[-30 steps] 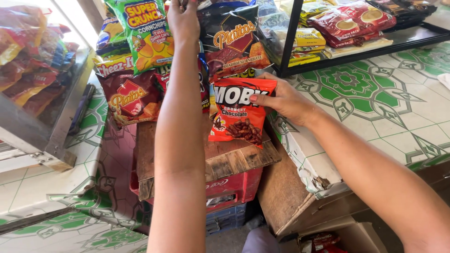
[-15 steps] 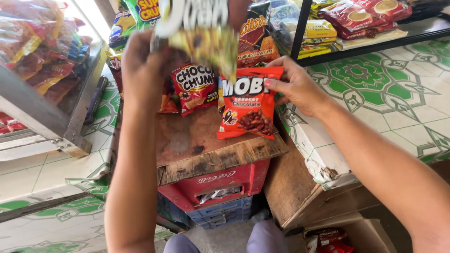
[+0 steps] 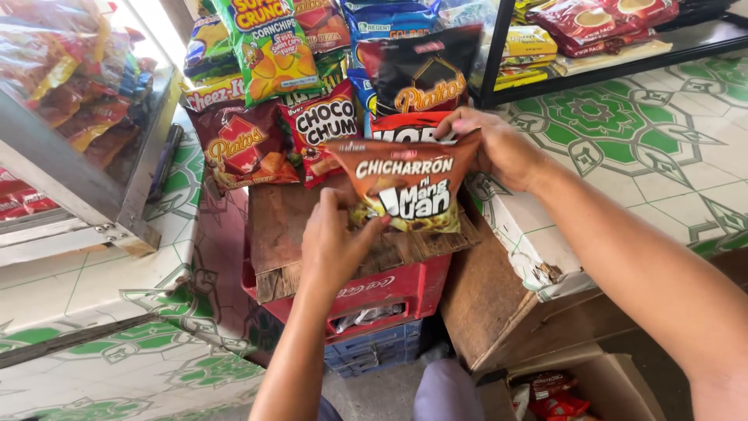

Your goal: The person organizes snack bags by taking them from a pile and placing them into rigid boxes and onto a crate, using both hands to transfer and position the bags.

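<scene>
Head view, 2 hands, left hand [image 3: 335, 245], right hand [image 3: 499, 148], brown snack bag [image 3: 401, 187]

Glossy brown foil snack bag [image 3: 405, 191] with a crinkled sheen, over a rough, worn wooden board [image 3: 280, 234] on a smooth red plastic crate [image 3: 389, 292]; glazed patterned tiles [image 3: 623, 132] beside it.

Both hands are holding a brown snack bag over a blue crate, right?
Not quite. The head view shows both the left hand and right hand holding the brown snack bag, but the crate right under it is red; a blue one sits lower.
</scene>
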